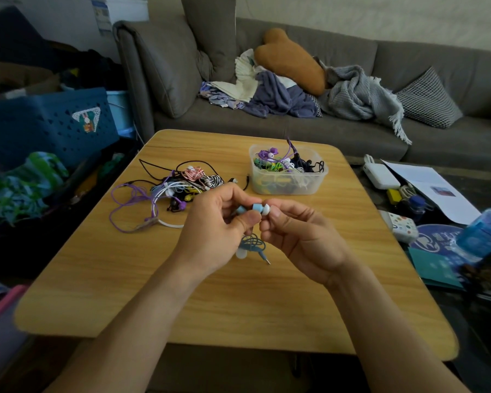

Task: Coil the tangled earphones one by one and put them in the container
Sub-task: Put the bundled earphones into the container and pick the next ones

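- While you hold both hands just above the middle of the wooden surface (238, 307), the light-blue earbud (258, 209) lies with its long axis roughly left to right, its white silicone tip (265, 209) pointing toward your right.
- Your left hand (213, 231) has its grip clenched on the blue earphones: the thumb and curled fingers pinch the buds, and a second blue bud (241, 210) shows just left of the first.
- Your right hand (298, 236) grasps the same pair at the white tip, thumb and forefinger curled around it.
- The thin blue cable (253, 242) hangs in loose loops below and between your hands, and its metal plug (266, 260) points down and to the right, close to the surface.
- The buds look like short smooth plastic cylinders, the tip a soft rounded dome.
- To the left, on the surface, sits the tangled pile (182, 184) of cords: purple, white, pink, black and a black-and-white striped one, all thin and rubbery.
- Beyond your hands stands the clear plastic container (288, 185), square with rounded corners, holding purple, green, white and dark cords.
- The surface is pale wood grain with rounded corners.
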Motion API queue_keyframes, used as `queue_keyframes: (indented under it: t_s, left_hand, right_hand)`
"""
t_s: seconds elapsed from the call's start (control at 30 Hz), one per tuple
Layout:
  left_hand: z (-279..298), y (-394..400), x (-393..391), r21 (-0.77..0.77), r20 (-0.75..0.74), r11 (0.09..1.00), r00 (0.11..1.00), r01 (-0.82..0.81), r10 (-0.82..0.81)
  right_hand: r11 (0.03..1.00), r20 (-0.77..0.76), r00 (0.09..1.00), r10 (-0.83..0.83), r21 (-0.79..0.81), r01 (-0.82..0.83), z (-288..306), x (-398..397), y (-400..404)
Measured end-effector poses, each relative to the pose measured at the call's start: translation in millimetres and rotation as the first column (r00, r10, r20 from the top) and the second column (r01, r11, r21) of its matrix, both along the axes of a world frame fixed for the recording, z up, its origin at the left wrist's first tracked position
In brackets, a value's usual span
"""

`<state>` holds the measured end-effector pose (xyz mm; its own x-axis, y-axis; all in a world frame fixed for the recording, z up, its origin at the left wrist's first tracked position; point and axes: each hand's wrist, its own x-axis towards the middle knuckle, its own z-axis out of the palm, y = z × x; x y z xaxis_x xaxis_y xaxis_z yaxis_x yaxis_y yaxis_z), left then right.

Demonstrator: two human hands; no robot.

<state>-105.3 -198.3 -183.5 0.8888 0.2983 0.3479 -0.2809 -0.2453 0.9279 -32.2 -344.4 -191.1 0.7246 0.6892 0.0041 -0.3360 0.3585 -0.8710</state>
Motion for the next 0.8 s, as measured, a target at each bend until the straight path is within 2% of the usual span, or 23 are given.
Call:
queue_keyframes:
  t_s: [0.13, 0.23, 0.3, 0.37, 0.47, 0.63, 0.8]
  left_hand:
    - [0.4, -0.6, -0.6, 0.026, 0.019, 1.0, 1.0, -0.006, 0.006]
    - [-1.3, 0.2, -0.7, 0.024, 0.012, 1.0, 1.0, -0.02, 0.02]
    - [-2.0, 0.0, -0.5, -0.025, -0.032, 1.0, 0.999, -0.007, 0.006]
    - [-1.6, -0.9, -0.7, -0.141, -0.109, 0.99, 0.994, 0.013, -0.028]
    - [0.4, -2.5, -1.4, -0.245, -0.196, 0.969, 0.978, 0.02, -0.07]
    - [-1.0, -1.7, -0.6, -0.22, -0.247, 0.975, 0.969, -0.04, -0.016]
    - [-5.7, -1.4, 0.8, -0.18, -0.263, 0.978, 0.963, -0.106, 0.056]
  right_hand:
    - [1.0, -0.052, 0.999, 0.004, 0.011, -0.003, 0.6, -3.3, 2.9]
    - [1.0, -0.035, 0.999, -0.003, -0.015, 0.002, -0.4, -3.0, 2.2]
    - [0.999, -0.002, 1.0, -0.015, -0.048, 0.015, -1.5, -1.6, 1.1]
    - [0.996, 0.043, 0.998, -0.037, -0.076, 0.04, -2.5, -0.4, -0.5]
    - [0.986, 0.227, 0.971, -0.077, -0.126, 0.107, -3.1, 0.3, -3.0]
    - [0.949, 0.526, 0.839, -0.138, -0.174, 0.265, -1.3, -2.2, -3.2]
    - [0.898, 0.689, 0.713, -0.128, -0.224, 0.378, 3.6, -4.7, 1.7]
